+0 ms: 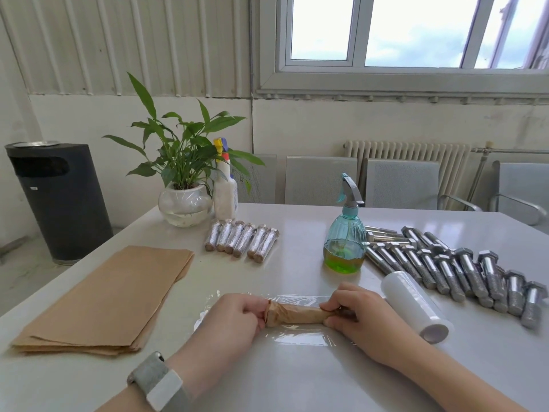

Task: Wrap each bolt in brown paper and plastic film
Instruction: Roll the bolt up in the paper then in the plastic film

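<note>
White table (297,382); window (413,34), radiator (407,157) behind.

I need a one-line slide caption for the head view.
Both hands, left hand and right hand, grip a paper-wrapped bolt over plastic film.

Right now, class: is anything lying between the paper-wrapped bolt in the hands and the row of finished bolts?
Nothing visible does. The paper-wrapped bolt, gripped at its ends by the left hand and right hand, lies on plastic film; bare table stretches to the finished bolts. The spray bottle stands off right.
</note>
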